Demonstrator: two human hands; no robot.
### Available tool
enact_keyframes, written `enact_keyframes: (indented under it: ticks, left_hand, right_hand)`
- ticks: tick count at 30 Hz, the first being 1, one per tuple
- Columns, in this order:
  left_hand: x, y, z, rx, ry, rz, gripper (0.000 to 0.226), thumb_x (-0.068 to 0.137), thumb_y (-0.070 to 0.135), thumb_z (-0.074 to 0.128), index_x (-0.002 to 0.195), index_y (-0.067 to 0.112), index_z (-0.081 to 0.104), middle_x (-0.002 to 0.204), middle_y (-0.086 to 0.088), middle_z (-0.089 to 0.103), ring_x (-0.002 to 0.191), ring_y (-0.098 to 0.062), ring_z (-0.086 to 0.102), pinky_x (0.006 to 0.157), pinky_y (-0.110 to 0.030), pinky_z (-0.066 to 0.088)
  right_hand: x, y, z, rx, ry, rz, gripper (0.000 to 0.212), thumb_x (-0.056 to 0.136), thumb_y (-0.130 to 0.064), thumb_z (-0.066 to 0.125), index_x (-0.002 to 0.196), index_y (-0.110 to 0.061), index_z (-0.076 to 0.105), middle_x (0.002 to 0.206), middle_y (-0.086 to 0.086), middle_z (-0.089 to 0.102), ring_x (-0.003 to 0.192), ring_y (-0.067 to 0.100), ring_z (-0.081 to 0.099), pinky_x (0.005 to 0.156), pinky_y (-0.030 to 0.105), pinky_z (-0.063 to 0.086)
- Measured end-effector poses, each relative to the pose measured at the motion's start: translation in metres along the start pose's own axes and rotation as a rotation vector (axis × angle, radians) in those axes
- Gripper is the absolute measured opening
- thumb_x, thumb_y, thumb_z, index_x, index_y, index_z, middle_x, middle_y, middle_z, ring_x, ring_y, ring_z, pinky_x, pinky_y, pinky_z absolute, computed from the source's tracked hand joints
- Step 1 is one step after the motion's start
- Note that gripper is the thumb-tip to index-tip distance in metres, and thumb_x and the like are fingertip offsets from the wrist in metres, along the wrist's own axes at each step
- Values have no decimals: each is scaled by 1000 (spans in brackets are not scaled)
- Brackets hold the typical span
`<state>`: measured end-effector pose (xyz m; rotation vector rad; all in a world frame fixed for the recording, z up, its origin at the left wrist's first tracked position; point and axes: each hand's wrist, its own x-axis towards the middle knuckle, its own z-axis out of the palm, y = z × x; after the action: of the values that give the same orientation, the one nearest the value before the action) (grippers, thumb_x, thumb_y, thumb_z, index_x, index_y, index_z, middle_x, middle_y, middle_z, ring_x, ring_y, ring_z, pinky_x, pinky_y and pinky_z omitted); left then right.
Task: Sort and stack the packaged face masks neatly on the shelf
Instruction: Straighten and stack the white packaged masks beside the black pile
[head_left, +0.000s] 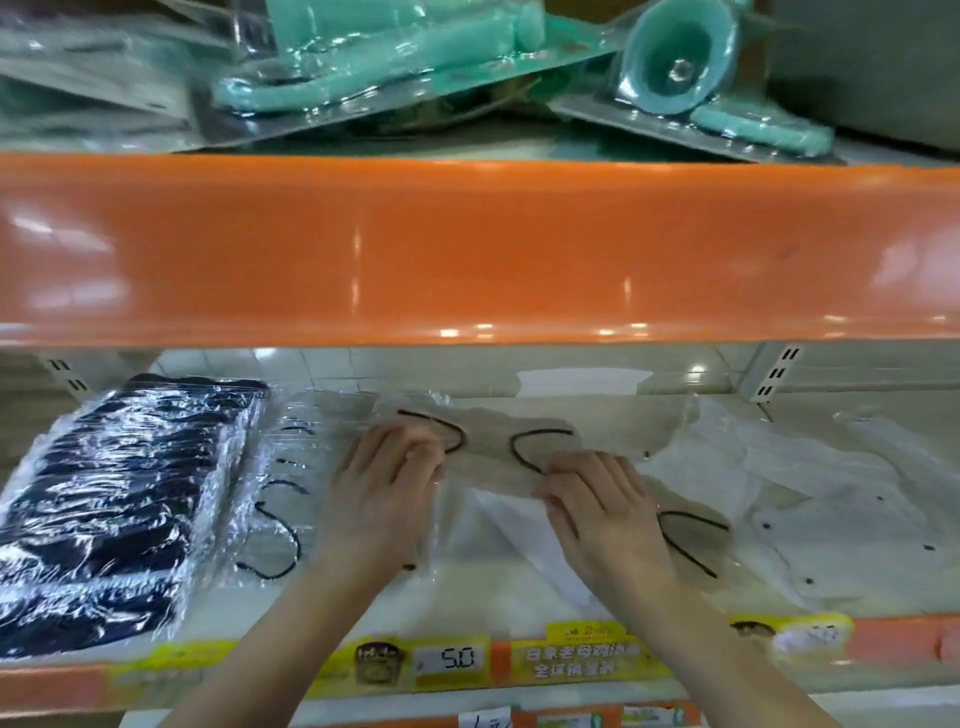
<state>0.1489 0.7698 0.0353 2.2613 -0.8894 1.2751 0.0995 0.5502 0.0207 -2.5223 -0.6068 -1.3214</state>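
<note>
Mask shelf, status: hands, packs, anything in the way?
Both hands, left and right, holding beige mask pack. Dark stack tidy at left. Loose white packs at right, unsorted.

teal packaged items (374, 67) cut off, price label (805, 636) blurred
</note>
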Motion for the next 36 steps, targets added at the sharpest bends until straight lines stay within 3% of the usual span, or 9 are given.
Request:
enact_keyframes:
  ticks: [7, 11, 16, 20, 23, 27, 32, 36]
  left_hand:
    - [-43, -35, -43, 92, -55, -52, 13, 86, 1, 53, 82, 13, 52, 87, -8, 66, 81, -29, 57, 67, -38, 46]
    - [-76, -57, -59, 130, -125, -94, 20, 76, -4, 63, 83, 13, 54, 89, -5, 65, 80, -30, 57, 67, -39, 47]
    - [-106, -77, -71, 128, -160, -156, 5, 87, 7, 55, 84, 10, 58, 91, -6, 63, 83, -29, 56, 66, -38, 44]
    - [-121, -88, -77, 147, -274, -163, 15, 83, 12, 51, 78, 10, 65, 89, -3, 64, 81, -28, 59, 67, -35, 38]
    - [-127, -93, -80, 106, -373, -139, 16, 81, 23, 54, 77, 14, 67, 89, 1, 64, 81, -24, 60, 67, -33, 39]
    - [-128, -92, -83, 9, -482, -126, 24, 73, 40, 59, 79, 19, 68, 95, 6, 64, 91, -16, 53, 73, -29, 38]
    - [-131, -79, -81, -55, -547, -101, 11, 81, 31, 57, 77, 21, 60, 97, 6, 61, 89, -17, 57, 73, -27, 38]
    - [-136, -72, -76, -63, -585, -176, 14, 86, 38, 52, 87, 25, 59, 102, 9, 61, 91, -14, 57, 73, -26, 43]
  right_hand:
    - [2, -50, 35, 128, -45, -100, 9, 88, -8, 56, 89, -16, 52, 94, 4, 67, 82, 22, 58, 76, 32, 44]
    - [2, -76, 50, 191, -100, -132, 10, 88, -9, 55, 92, -18, 52, 101, 1, 65, 81, 23, 59, 77, 34, 46]
    - [-5, -102, 59, 199, -287, -123, 24, 85, -10, 49, 100, -28, 57, 108, -5, 64, 95, 19, 57, 88, 32, 43]
    - [-18, -109, 69, 273, -473, -98, 26, 80, -13, 48, 93, -27, 67, 104, -6, 62, 97, 16, 56, 85, 32, 41]
    - [-20, -112, 70, 294, -551, -57, 21, 81, -21, 52, 91, -30, 68, 100, -11, 62, 97, 10, 53, 86, 24, 36]
    - [-15, -112, 66, 270, -592, -14, 23, 86, -35, 47, 91, -33, 70, 100, -17, 62, 98, 3, 52, 85, 19, 38]
    - [-16, -119, 66, 258, -621, 11, 30, 90, -38, 42, 94, -32, 71, 103, -18, 63, 97, 4, 56, 79, 20, 46]
    - [-17, -124, 69, 236, -623, 66, 30, 88, -40, 43, 97, -32, 71, 107, -18, 62, 99, 4, 58, 83, 23, 49]
